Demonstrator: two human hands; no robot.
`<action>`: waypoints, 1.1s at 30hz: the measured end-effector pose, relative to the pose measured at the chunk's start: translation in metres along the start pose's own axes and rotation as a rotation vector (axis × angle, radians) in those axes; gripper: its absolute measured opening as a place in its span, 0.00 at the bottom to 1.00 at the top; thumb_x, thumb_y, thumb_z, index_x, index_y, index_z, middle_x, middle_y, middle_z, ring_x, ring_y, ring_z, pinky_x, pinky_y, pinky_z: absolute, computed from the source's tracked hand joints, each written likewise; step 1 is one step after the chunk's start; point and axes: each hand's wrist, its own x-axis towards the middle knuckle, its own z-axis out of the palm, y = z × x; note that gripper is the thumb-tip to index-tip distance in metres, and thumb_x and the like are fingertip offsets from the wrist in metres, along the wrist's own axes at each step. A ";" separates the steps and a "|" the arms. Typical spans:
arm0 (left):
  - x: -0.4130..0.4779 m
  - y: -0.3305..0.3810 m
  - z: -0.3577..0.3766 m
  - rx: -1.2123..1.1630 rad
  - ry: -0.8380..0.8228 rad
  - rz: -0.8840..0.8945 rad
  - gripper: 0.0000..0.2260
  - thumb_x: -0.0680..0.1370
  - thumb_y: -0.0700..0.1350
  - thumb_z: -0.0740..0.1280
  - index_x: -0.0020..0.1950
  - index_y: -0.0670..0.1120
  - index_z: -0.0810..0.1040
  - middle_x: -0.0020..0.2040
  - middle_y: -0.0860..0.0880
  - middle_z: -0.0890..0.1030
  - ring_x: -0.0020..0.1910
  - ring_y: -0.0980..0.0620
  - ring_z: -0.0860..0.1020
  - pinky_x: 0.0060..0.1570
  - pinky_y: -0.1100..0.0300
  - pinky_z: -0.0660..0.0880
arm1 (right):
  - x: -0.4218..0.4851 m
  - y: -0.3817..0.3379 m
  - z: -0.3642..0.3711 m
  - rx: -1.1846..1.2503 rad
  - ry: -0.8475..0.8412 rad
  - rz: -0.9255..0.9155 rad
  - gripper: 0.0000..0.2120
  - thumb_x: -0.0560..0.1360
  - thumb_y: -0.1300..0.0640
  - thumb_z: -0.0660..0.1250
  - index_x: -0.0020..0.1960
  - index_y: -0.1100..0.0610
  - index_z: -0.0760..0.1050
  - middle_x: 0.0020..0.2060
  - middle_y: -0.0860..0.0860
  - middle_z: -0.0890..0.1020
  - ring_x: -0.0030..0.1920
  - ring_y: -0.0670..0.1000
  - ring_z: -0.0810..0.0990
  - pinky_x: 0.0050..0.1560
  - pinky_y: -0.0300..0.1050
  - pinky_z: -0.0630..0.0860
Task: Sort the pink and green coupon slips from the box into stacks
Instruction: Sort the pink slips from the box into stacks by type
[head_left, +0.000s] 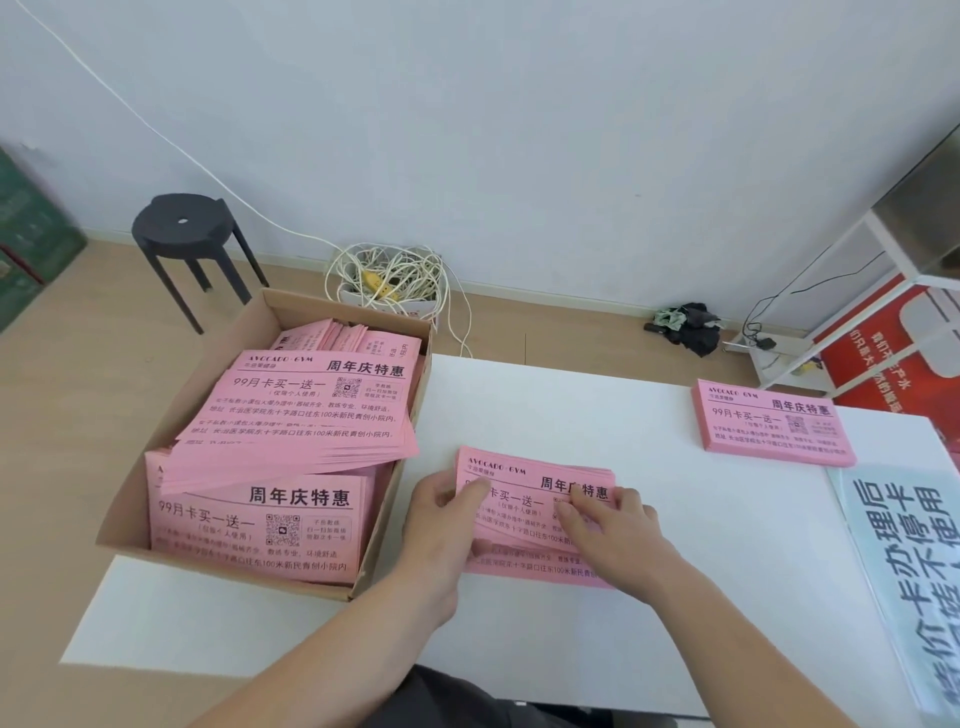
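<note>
- pink coupon slips (535, 499), a loose, fanned bunch, lie on the white table (675, 597) at lower centre of the frame, just right of the cardboard box (124, 519).
- the person's left hand (441, 525) pinches the bunch's left edge, thumb on top; the right hand (608, 530) lies across its right half, fingers fairly straight and pressing down, clamped on nothing.
- more pink slips fill the box at centre left in skewed, slumping heaps; a squared pink stack (769, 423) sits at right of the frame, well apart from the hands. no green slip shows anywhere.
- the bunch looks uneven, so a push from the right hand against a slack left pinch could splay it or send slips sliding toward the table's near edge.
- a green slip buried inside could pass unseen if only the top sheet is checked.
- the box appears to jut past the table's left edge; a knock while reaching in could tip it.
</note>
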 end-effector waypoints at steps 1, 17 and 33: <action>0.004 -0.001 0.000 -0.011 0.007 -0.033 0.22 0.75 0.57 0.72 0.65 0.50 0.73 0.52 0.50 0.86 0.47 0.47 0.84 0.43 0.52 0.78 | 0.000 0.000 0.000 0.002 0.003 -0.001 0.31 0.79 0.28 0.49 0.80 0.35 0.59 0.78 0.49 0.55 0.79 0.53 0.50 0.74 0.56 0.63; 0.011 0.011 0.003 0.124 -0.084 0.096 0.13 0.77 0.41 0.72 0.59 0.53 0.76 0.53 0.52 0.86 0.48 0.52 0.86 0.48 0.52 0.83 | -0.001 0.003 0.001 0.029 0.011 -0.024 0.29 0.80 0.30 0.52 0.79 0.34 0.58 0.79 0.47 0.53 0.79 0.51 0.49 0.75 0.55 0.64; -0.009 0.027 -0.008 0.498 -0.236 0.573 0.15 0.82 0.33 0.60 0.58 0.52 0.74 0.53 0.58 0.84 0.53 0.64 0.81 0.49 0.70 0.77 | -0.021 0.041 -0.010 0.943 0.212 -0.072 0.24 0.78 0.62 0.72 0.70 0.45 0.74 0.55 0.43 0.86 0.61 0.48 0.82 0.58 0.49 0.76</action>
